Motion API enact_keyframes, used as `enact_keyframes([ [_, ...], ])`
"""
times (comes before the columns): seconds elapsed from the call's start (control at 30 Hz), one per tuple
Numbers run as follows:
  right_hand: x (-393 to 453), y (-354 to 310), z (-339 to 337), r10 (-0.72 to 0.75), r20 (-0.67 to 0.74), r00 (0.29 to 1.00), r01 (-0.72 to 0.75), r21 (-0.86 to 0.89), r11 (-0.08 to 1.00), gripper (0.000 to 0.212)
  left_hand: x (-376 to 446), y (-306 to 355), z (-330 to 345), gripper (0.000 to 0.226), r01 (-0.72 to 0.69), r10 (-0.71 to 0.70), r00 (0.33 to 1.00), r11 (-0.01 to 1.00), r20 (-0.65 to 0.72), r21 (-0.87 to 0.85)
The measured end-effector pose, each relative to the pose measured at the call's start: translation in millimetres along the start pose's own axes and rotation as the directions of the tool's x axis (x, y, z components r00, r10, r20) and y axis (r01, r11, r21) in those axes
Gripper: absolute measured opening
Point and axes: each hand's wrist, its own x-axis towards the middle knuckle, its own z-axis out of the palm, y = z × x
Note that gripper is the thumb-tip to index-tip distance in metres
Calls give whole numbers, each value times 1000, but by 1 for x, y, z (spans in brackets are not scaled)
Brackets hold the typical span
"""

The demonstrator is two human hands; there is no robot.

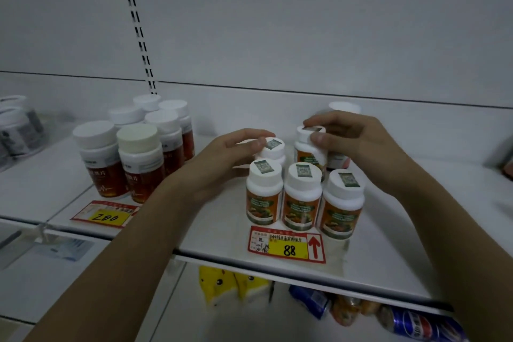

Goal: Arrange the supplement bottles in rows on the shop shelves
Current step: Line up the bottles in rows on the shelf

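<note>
Three white bottles with orange labels (301,197) stand in a front row on the white shelf (194,225). Behind them stand more of the same. My left hand (222,158) grips the back-left bottle (273,148) around its cap. My right hand (352,141) pinches the cap of the back-middle bottle (308,147). One more white-capped bottle (342,108) stands behind my right hand, mostly hidden.
A cluster of several amber bottles with white caps (138,147) stands to the left, above a "200" price tag (107,215). An "88" tag (287,247) lies at the shelf edge. Dark-labelled jars (16,130) sit far left. Yellow packs (230,286) and cans (416,322) lie on the shelf below.
</note>
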Motion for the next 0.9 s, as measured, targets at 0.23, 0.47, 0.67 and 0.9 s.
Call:
enact_keyframes([
  [0.23, 2, 5, 0, 96, 150, 984, -90, -41, 995, 24, -3, 1, -3, 23, 7, -8, 999, 1000, 36, 19],
  [0.47, 1, 8, -6, 95, 223, 970, -110, 57, 992, 19, -6, 3, -1, 32, 16, -17, 999, 1000, 40, 21],
  [0.67, 2, 10, -7, 109, 256, 961, -118, 21, 993, 21, -6, 3, -1, 42, 21, -22, 998, 1000, 52, 14],
  [0.9, -2, 3, -10, 90, 161, 983, -69, -132, 989, 19, -2, -1, 2, 33, 51, -51, 998, 999, 37, -17],
])
